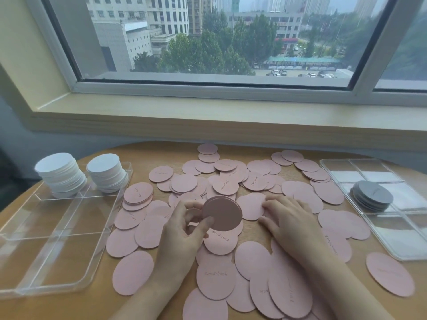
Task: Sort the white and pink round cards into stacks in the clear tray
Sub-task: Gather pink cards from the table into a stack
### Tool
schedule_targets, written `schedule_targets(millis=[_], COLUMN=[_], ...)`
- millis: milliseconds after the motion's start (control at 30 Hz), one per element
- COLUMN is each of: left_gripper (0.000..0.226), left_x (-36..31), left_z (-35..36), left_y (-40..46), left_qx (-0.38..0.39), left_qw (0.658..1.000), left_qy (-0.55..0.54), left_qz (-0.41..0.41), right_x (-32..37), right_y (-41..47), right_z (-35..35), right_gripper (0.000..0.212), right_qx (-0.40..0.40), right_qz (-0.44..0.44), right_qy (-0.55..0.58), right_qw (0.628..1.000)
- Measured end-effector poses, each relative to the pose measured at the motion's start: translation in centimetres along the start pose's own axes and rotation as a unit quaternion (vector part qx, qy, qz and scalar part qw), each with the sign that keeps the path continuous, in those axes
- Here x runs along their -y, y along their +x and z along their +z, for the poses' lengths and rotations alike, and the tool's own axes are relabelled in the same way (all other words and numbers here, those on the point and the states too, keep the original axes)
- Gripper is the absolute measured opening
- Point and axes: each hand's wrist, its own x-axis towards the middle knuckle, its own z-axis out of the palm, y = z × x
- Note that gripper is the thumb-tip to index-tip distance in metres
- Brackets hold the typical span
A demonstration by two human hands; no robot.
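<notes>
Holding a small pink stack (pixel 222 213) upright, the left hand (pixel 184 229) pinches it between thumb and fingers. Flat and relaxed, the right hand (pixel 286 215) touches a loose pink card (pixel 251 206) just beside. Well left lies the clear tray (pixel 57 229).

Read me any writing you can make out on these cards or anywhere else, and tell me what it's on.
"Good luck": handwritten on the pink card just below the left hand's held stack.
Other pink cards carry similar handwriting, too blurred to read.
The grey stack has a faint, unreadable mark.
Street signs outside are too small.
</notes>
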Motion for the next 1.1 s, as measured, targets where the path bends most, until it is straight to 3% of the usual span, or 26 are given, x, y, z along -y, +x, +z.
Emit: schedule_targets(millis=[67, 133, 300, 533, 667, 800, 867, 1100], left_gripper=[0.033, 0.034, 0.037, 0.033, 0.024, 0.026, 0.027, 0.022], left_x=[0.1, 0.1, 0.1, 0.2, 0.2, -0.1, -0.1, 0.0], left_z=[0.0, 0.0, 0.0, 0.0, 0.0, 0.0, 0.0, 0.1], left_y=[0.0, 0.0, 0.1, 0.2, 0.1, 0.1, 0.0, -0.1], left_qx=[-0.001, 0.0, 0.001, 0.0, 0.0, 0.008, 0.013, 0.017], left_qw=[1.0, 1.0, 1.0, 1.0, 1.0, 0.999, 0.999, 0.999], left_qy=[0.002, 0.002, -0.002, -0.003, -0.019, -0.031, -0.031, -0.03], left_qz=[0.002, 0.004, 0.006, -0.005, -0.012, -0.015, -0.014, -0.007], right_x=[0.1, 0.4, 0.8, 0.6, 1.0, 1.3, 1.4, 4.7], right_y=[0.1, 0.2, 0.5, 0.8, 0.6, 0.5, 0.4, -1.5], right_z=[0.3, 0.4, 0.8, 1.2, 0.9, -0.2, -0.4, -1.2], right_gripper=[0.03, 0.043, 0.067, 0.044, 0.038, 0.024, 0.02, 0.016], right_qx=[-0.023, -0.032, 0.022, -0.065, -0.123, -0.264, -0.285, -0.154], right_qz=[-0.005, -0.016, -0.054, -0.077, -0.066, -0.046, -0.043, -0.084], right_qy=[-0.006, -0.018, -0.01, -0.025, 0.033, 0.066, 0.071, 0.378], right_qw=[1.0, 0.999, 0.998, 0.995, 0.99, 0.961, 0.955, 0.909])
